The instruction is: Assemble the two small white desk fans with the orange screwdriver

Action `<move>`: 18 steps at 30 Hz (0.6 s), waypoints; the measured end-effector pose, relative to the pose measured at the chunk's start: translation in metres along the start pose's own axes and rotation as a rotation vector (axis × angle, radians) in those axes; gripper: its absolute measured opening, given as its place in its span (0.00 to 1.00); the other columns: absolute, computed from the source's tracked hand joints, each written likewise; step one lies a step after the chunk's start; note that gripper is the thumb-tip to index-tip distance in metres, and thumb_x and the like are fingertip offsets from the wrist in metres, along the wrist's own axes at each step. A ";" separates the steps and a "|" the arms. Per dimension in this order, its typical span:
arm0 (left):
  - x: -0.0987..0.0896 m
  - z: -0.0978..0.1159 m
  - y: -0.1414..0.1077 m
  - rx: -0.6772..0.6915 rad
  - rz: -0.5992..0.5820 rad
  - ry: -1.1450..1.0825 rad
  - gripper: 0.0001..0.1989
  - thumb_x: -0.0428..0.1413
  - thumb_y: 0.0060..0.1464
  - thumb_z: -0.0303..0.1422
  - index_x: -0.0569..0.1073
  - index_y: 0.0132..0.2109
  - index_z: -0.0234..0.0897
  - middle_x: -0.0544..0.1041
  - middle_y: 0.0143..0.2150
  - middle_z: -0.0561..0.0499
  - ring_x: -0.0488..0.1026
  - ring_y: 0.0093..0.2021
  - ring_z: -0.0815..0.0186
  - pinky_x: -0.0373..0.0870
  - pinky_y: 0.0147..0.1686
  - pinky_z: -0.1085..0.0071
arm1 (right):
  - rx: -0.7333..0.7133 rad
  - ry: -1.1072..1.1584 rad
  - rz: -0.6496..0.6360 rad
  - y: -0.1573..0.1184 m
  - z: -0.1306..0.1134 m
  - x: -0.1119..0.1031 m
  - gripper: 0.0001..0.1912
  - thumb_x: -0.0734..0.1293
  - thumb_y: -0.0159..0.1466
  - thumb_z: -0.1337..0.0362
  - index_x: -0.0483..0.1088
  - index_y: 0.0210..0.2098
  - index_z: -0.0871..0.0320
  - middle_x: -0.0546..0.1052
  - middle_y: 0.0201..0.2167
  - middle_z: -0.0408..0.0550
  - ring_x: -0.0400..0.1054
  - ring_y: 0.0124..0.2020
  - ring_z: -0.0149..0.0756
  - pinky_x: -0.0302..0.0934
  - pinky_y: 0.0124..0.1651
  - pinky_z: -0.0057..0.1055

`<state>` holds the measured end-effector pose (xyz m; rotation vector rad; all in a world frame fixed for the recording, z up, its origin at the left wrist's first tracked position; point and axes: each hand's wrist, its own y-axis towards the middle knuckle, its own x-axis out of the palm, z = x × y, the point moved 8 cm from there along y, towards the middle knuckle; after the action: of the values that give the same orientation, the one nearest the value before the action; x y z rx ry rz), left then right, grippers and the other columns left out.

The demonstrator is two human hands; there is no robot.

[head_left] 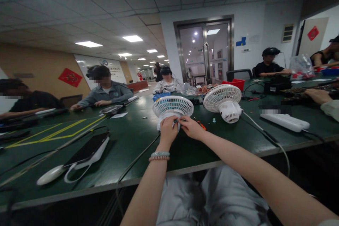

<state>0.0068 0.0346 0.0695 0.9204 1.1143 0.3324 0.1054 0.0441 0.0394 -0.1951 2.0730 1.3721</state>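
at eight o'clock from the near fan [173, 107], a dark-screened device [87, 152] lies on the green table [127, 127] beside a white rounded object [51, 175]. the near fan sits straight ahead of the person, at twelve, with both hands at its base. the left hand [168, 129] has thumb and fingertips closed on a small dark piece [176, 121]; the right hand [193, 127] is curled with fingertips bunched at the same spot, and whether it grips the piece too i cannot tell. at three o'clock lie an orange-handled tool [202, 126] and a small pale-blue piece [214, 120]; a second white fan [230, 112] stands between two and three, a white power strip [284, 122] past it. behind the near fan, at twelve, is a blue bin [159, 96], contents hidden. at two come a red bin [238, 84], its inside out of sight, and, farther, a clear plastic bag [302, 65] with something red at its bottom.
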 end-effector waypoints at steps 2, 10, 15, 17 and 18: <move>0.001 -0.001 0.000 0.000 0.002 0.000 0.12 0.48 0.49 0.27 0.69 0.42 0.39 0.74 0.44 0.48 0.68 0.48 0.61 0.57 0.51 0.61 | -0.013 0.009 0.008 0.001 0.000 -0.001 0.22 0.58 0.59 0.72 0.63 0.52 0.58 0.65 0.49 0.53 0.59 0.52 0.37 0.59 0.52 0.35; 0.002 -0.001 0.001 0.005 0.012 -0.002 0.11 0.49 0.50 0.28 0.70 0.42 0.39 0.75 0.43 0.49 0.68 0.46 0.61 0.58 0.49 0.62 | -0.025 -0.066 -0.016 0.001 -0.004 -0.008 0.22 0.56 0.60 0.71 0.61 0.54 0.59 0.65 0.50 0.54 0.60 0.51 0.37 0.59 0.52 0.35; 0.001 -0.002 0.001 -0.002 0.015 0.000 0.12 0.49 0.50 0.28 0.69 0.42 0.39 0.75 0.44 0.48 0.68 0.47 0.61 0.57 0.50 0.61 | -0.024 -0.057 -0.007 0.001 -0.005 -0.008 0.22 0.57 0.60 0.71 0.62 0.53 0.59 0.65 0.49 0.54 0.60 0.52 0.38 0.60 0.52 0.35; 0.000 -0.002 0.000 0.001 0.016 -0.004 0.12 0.48 0.50 0.28 0.70 0.42 0.38 0.75 0.44 0.48 0.68 0.47 0.61 0.57 0.51 0.61 | -0.022 -0.061 -0.006 0.000 -0.007 -0.006 0.22 0.57 0.59 0.71 0.61 0.53 0.59 0.64 0.50 0.54 0.60 0.52 0.38 0.60 0.52 0.35; 0.000 -0.002 0.000 0.003 0.017 -0.007 0.12 0.48 0.50 0.28 0.70 0.42 0.38 0.75 0.44 0.48 0.68 0.47 0.61 0.57 0.51 0.61 | -0.019 -0.070 -0.004 0.000 -0.007 -0.005 0.22 0.57 0.59 0.71 0.61 0.53 0.59 0.64 0.50 0.54 0.60 0.52 0.38 0.60 0.52 0.35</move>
<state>0.0053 0.0356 0.0694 0.9329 1.1016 0.3411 0.1065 0.0366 0.0444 -0.1573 2.0019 1.3774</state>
